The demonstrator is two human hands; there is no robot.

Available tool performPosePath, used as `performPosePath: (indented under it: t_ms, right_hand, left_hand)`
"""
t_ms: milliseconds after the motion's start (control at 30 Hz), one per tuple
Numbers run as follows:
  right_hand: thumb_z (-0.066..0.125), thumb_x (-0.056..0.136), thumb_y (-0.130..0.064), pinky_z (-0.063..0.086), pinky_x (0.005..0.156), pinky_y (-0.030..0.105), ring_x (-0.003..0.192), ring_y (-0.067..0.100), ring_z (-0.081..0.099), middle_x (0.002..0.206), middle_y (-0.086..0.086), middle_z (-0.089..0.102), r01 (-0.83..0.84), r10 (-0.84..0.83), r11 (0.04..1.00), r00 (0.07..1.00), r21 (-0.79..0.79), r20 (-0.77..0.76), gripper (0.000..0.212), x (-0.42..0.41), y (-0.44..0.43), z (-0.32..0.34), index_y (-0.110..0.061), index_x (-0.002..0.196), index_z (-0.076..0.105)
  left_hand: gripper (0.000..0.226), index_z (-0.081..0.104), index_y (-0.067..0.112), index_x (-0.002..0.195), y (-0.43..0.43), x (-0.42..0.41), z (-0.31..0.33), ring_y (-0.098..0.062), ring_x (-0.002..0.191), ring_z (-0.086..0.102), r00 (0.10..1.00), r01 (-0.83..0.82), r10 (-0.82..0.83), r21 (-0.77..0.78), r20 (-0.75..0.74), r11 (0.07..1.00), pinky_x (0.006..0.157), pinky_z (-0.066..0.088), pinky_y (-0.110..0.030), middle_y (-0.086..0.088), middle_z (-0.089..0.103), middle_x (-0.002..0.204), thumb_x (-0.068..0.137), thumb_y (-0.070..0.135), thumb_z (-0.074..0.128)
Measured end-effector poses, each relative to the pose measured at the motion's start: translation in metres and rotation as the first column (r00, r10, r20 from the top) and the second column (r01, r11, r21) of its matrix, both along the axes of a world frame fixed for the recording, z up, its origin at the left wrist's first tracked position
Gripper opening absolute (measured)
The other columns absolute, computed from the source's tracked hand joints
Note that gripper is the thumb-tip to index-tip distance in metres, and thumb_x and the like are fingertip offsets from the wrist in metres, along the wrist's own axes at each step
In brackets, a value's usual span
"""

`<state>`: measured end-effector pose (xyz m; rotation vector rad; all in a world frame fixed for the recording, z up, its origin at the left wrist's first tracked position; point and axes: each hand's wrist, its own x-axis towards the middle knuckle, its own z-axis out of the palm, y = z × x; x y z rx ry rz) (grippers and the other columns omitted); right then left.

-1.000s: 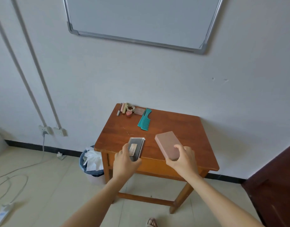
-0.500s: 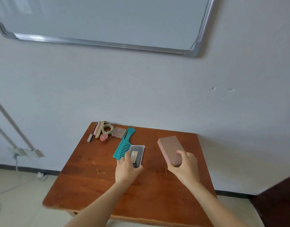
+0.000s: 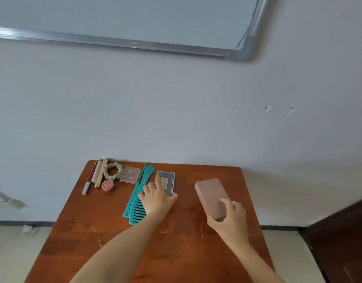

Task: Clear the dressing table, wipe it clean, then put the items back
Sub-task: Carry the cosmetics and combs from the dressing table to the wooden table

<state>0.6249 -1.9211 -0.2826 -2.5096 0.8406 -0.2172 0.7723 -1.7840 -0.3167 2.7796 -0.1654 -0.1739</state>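
Gripping the pink box, right hand sits near the table edge.

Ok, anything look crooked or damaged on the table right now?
The pink box lies angled and apart from the back row, gripped by the right hand. The table top shows pale scratches. Nothing spilled.

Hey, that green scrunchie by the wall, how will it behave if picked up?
The scrunchie looks like ruffled fabric, so probably soft, floppy and light. Lying flat as a ring, it seems unlikely to roll.
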Motion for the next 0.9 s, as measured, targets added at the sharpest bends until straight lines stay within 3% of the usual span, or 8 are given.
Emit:
performPosePath:
  t_ms: [267, 433, 567, 700, 900]
  right_hand:
    - [0.064, 0.074, -0.052, 0.045, 0.088, 0.02, 0.114, 0.012, 0.035, 0.128, 0.0, 0.038, 0.046, -0.049, 0.998, 0.997, -0.043, -0.06, 0.065, 0.004, 0.003, -0.008, -0.026, 0.127, 0.038]
    - [0.063, 0.074, -0.053, 0.045, 0.089, 0.02, 0.115, 0.012, 0.034, 0.129, -0.001, 0.037, 0.038, -0.042, 0.998, 0.996, -0.046, -0.079, 0.065, 0.015, 0.006, -0.008, -0.027, 0.128, 0.037]
    - [0.064, 0.074, -0.05, 0.045, 0.087, 0.022, 0.114, 0.014, 0.035, 0.128, 0.001, 0.038, 0.024, -0.026, 0.999, 0.998, -0.028, -0.065, 0.064, 0.031, 0.015, -0.011, -0.026, 0.127, 0.038]
    - [0.065, 0.075, -0.051, 0.043, 0.086, 0.025, 0.112, 0.017, 0.036, 0.126, 0.004, 0.04, 0.048, -0.049, 0.999, 0.997, -0.018, -0.061, 0.065, 0.058, 0.03, -0.018, -0.024, 0.128, 0.039]
    - [0.068, 0.075, -0.042, 0.045, 0.088, 0.037, 0.116, 0.028, 0.037, 0.128, 0.013, 0.04, 0.114, -0.107, 0.991, 0.99, 0.074, -0.089, 0.064, 0.106, 0.049, -0.031, -0.02, 0.128, 0.04]
  left_hand:
    - [0.077, 0.013, 0.018, 0.139, -0.009, 0.027, -0.015, -0.028, 0.126, 0.033, 1.0, 0.017, -0.017, 0.086, -0.003, 0.996, 0.106, 0.025, -0.044, -0.011, 0.037, 0.136, 0.08, 0.055, 0.046]
    - [0.066, 0.019, 0.018, 0.133, -0.009, 0.033, -0.016, -0.029, 0.13, 0.026, 1.0, 0.017, -0.017, 0.073, -0.006, 0.997, 0.108, 0.023, -0.046, -0.012, 0.034, 0.137, 0.084, 0.054, 0.044]
    - [0.075, 0.005, 0.019, 0.144, 0.0, 0.029, -0.012, -0.03, 0.142, 0.004, 0.997, 0.037, -0.033, 0.06, -0.065, 0.998, 0.113, 0.01, -0.048, -0.01, 0.01, 0.153, 0.087, 0.061, 0.031]
    - [0.072, -0.003, 0.022, 0.146, 0.044, 0.011, -0.012, -0.028, 0.142, -0.011, 0.996, 0.092, -0.091, 0.061, -0.021, 0.994, 0.114, 0.002, -0.048, -0.006, -0.008, 0.155, 0.09, 0.058, 0.026]
    - [0.071, -0.002, 0.023, 0.146, 0.138, -0.016, -0.024, -0.028, 0.142, -0.01, 0.996, 0.082, -0.074, 0.192, -0.052, 0.978, 0.111, -0.006, -0.043, -0.007, -0.008, 0.155, 0.09, 0.06, 0.02]
